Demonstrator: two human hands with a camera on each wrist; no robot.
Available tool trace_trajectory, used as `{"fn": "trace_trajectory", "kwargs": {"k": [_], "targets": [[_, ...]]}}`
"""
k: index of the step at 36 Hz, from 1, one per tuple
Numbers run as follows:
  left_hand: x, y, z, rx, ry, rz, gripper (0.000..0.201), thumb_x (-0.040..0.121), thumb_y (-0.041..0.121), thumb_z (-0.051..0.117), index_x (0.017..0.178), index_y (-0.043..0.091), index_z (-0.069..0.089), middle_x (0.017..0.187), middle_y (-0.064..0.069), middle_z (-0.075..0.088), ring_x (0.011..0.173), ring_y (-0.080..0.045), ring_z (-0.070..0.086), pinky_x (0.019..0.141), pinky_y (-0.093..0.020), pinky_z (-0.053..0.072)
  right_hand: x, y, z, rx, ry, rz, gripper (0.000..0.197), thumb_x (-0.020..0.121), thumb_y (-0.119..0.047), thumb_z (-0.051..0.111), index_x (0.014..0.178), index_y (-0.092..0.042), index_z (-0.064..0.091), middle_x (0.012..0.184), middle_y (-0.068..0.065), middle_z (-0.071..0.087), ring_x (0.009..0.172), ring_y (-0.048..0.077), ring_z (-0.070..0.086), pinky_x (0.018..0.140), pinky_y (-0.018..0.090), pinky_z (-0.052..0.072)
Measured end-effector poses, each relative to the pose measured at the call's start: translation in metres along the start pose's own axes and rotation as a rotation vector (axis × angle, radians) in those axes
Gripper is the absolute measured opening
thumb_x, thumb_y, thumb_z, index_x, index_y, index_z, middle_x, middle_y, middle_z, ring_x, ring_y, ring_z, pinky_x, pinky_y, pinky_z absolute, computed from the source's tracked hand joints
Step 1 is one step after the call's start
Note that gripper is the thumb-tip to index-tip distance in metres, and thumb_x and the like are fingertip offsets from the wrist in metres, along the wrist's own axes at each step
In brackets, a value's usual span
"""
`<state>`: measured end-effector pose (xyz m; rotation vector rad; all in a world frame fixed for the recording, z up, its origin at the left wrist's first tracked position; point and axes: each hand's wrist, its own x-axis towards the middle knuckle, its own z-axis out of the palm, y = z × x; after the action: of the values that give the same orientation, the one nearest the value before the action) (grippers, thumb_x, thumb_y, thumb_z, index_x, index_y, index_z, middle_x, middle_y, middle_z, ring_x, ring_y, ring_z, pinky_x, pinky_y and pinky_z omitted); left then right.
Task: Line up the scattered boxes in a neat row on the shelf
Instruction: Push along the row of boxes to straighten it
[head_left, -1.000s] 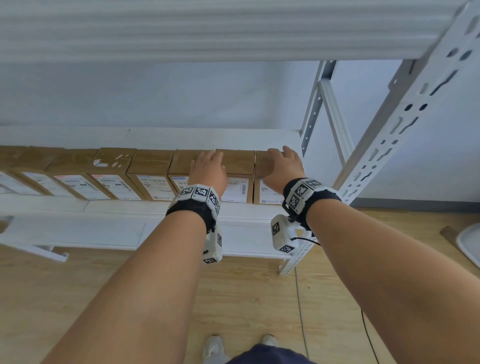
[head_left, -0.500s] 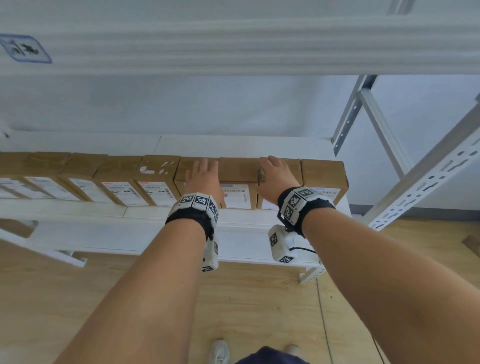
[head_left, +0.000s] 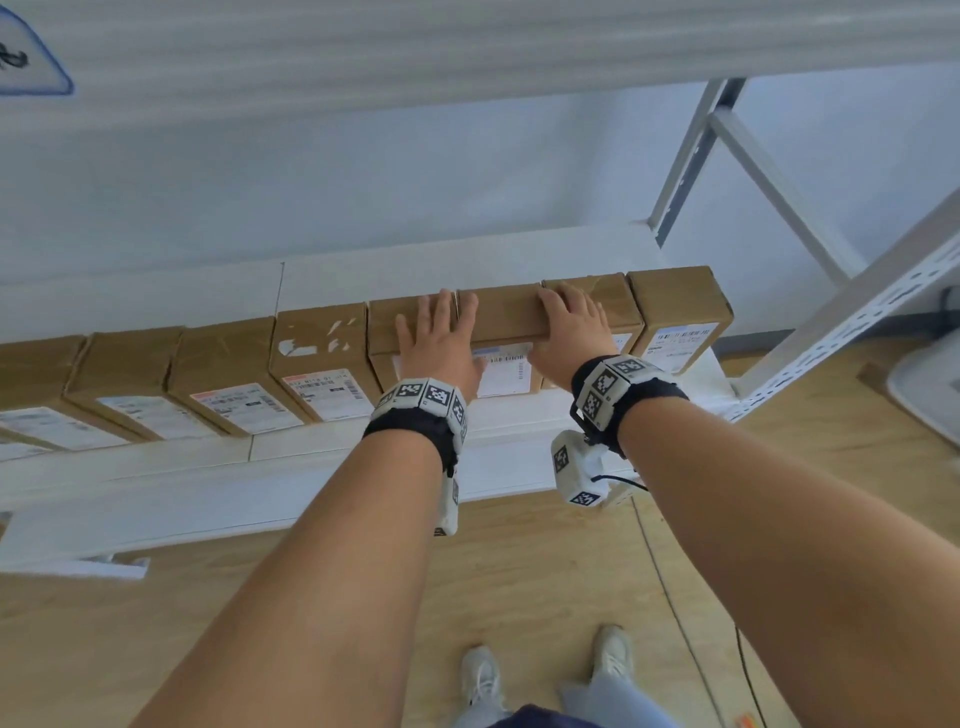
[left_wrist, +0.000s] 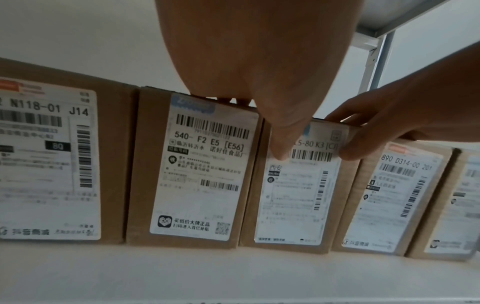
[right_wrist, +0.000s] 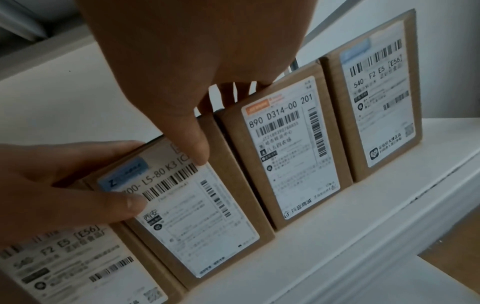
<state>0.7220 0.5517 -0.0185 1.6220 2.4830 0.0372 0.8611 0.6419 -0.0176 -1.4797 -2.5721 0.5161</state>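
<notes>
Several brown cardboard boxes with white labels stand side by side on the white shelf (head_left: 311, 467). My left hand (head_left: 439, 332) lies flat across the tops of the "540" box (left_wrist: 197, 174) and the middle box (head_left: 501, 312), with its thumb on that box's label (left_wrist: 298, 185). My right hand (head_left: 569, 332) rests on the tops of the middle box (right_wrist: 197, 216) and the "890" box (right_wrist: 285, 148), thumb on the same label. One more box (head_left: 675, 301) ends the row at the right.
An upper shelf board (head_left: 467, 41) hangs overhead. A perforated white upright (head_left: 857, 312) and a diagonal brace (head_left: 769, 176) stand at the right end. Bare shelf (head_left: 467, 260) lies behind the boxes. Wooden floor and my shoes are below, with a white object (head_left: 930, 384) at far right.
Both hands stay on the box tops, barely shifted. The head view has swung so the rightmost box and the row's right end now show.
</notes>
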Motion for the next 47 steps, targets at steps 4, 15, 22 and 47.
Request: {"fn": "trace_trajectory", "kwargs": {"k": [4,15,22,47], "targets": [[0.004,-0.001,0.005,0.010,0.019,0.014,0.078,0.096,0.034,0.048,0.154,0.027,-0.004,0.162,-0.005,-0.010,0.149,-0.030,-0.012,0.118,-0.055,-0.007,-0.001,-0.002,0.006,-0.019,0.037,0.005,0.074,0.083,-0.023,0.056,0.150,-0.018,0.024,0.156,0.009,0.021,0.147,0.028,0.013,0.122,0.045,0.006],[-0.001,-0.005,0.003,0.001,0.042,0.027,0.082,0.095,0.029,0.052,0.154,0.026,-0.004,0.162,-0.005,-0.009,0.149,-0.029,-0.011,0.118,-0.051,-0.007,-0.002,-0.004,0.012,-0.069,0.059,0.009,0.084,0.079,-0.024,0.062,0.150,-0.018,0.019,0.157,0.011,0.017,0.148,0.029,0.008,0.122,0.046,0.003],[-0.009,-0.020,-0.010,-0.027,0.054,-0.007,0.093,0.086,0.008,0.057,0.154,0.024,-0.004,0.162,-0.003,-0.011,0.150,-0.026,-0.008,0.121,-0.045,-0.004,-0.005,-0.019,0.005,-0.133,0.021,-0.018,0.093,0.081,-0.034,0.066,0.153,-0.016,0.011,0.159,0.011,0.009,0.149,0.030,0.001,0.120,0.050,0.000],[-0.061,-0.193,-0.027,0.018,-0.008,-0.325,0.094,0.085,-0.001,0.053,0.154,0.025,-0.005,0.161,-0.006,-0.015,0.149,-0.029,-0.011,0.120,-0.054,0.001,-0.013,-0.175,0.052,-0.023,-0.151,-0.278,0.089,0.082,-0.022,0.065,0.154,-0.018,0.012,0.161,0.011,0.006,0.149,0.029,-0.001,0.122,0.043,0.005]]}}
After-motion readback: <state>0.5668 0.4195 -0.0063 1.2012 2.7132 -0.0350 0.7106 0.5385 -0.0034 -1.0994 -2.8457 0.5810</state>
